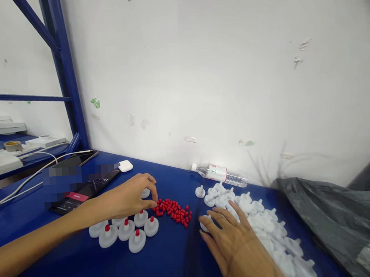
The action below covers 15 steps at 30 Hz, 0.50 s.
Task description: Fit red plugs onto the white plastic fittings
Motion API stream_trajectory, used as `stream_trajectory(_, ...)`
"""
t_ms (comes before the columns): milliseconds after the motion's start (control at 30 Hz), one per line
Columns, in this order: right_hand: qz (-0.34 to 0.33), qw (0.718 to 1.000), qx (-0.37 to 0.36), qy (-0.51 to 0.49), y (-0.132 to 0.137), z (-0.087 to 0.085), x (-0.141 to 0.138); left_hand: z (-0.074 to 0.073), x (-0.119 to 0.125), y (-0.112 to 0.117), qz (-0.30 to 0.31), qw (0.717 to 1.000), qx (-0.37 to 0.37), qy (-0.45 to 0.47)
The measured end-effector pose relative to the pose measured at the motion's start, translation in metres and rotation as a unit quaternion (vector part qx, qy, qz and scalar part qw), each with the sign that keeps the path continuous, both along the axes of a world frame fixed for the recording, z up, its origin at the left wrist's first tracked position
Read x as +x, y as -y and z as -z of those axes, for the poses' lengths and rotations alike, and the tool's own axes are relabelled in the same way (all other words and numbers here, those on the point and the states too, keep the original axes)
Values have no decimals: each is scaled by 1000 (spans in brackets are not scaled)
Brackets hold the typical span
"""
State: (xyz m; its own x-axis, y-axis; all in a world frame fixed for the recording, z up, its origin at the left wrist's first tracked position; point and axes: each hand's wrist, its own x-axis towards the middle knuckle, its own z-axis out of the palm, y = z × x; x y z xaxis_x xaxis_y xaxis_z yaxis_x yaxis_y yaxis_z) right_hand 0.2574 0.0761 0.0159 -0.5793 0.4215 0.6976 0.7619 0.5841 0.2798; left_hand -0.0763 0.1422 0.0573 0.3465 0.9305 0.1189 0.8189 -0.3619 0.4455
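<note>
Possibly our left hand (135,197), at the caps' (177,213) left edge, could topple the capped lids (137,242) left of them by dipping, while rightward our right hand (239,241) straddles a lid (205,225), both grips' closure unclear to us.

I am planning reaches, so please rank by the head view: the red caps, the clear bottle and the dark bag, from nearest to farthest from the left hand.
From the left hand:
1. Red caps: immediately to its right.
2. Clear bottle: farther right, lying down.
3. Dark bag: at the far right.
</note>
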Motion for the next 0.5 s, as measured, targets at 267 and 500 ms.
stream_trajectory(267,-24,999,-44,4,0,5,2,-2,1,-3,-13,999,-51,6)
stream_trajectory(500,-35,998,-48,3,2,4,-2,1,0,-4,8,998,-60,8)
